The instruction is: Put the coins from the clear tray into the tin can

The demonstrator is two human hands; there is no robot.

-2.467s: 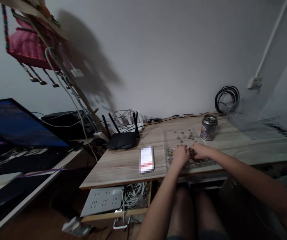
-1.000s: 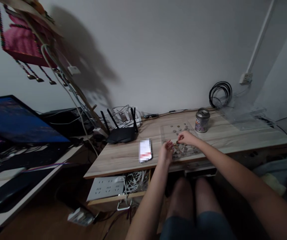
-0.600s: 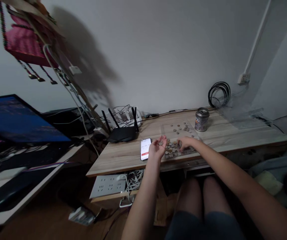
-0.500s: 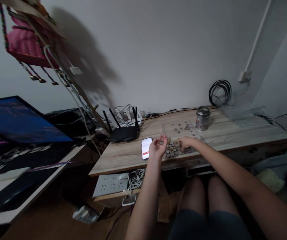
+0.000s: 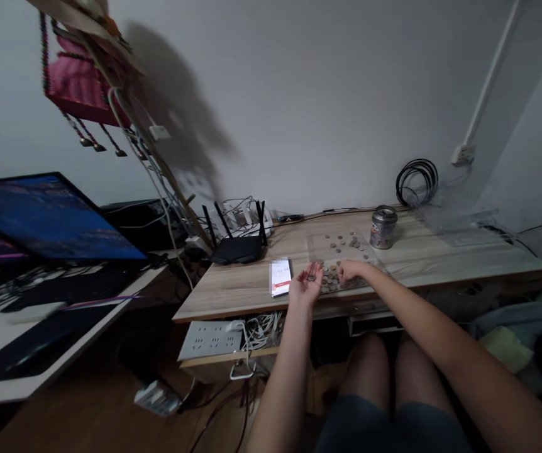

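My left hand (image 5: pixel 307 286) is turned palm up with its fingers curled, and a few coins (image 5: pixel 312 275) appear to rest in it. It hovers between a lit phone (image 5: pixel 281 277) and the loose coins (image 5: pixel 331 275) on the desk. Knuckles up, my right hand (image 5: pixel 351 270) reaches down among those coins with its fingers drawn together. Whatever its fingertips hold is hidden. The coins lie on a clear plastic sheet (image 5: pixel 315 246), and more coins (image 5: pixel 354 243) are scattered farther back. A grey patterned tin (image 5: pixel 383 228) stands to their right.
A black router (image 5: pixel 237 250) with raised antennas sits at the desk's back left. Coiled black cable (image 5: pixel 417 182) leans against the wall, beside clear plastic (image 5: pixel 464 229). Below the desk edge is a white power strip (image 5: pixel 212 338) with bundled cords. A monitor (image 5: pixel 58 220) stands far left.
My left hand has shifted slightly right, away from the phone and closer to my right hand. My right hand stays low over the coins. The camera view has turned a little.
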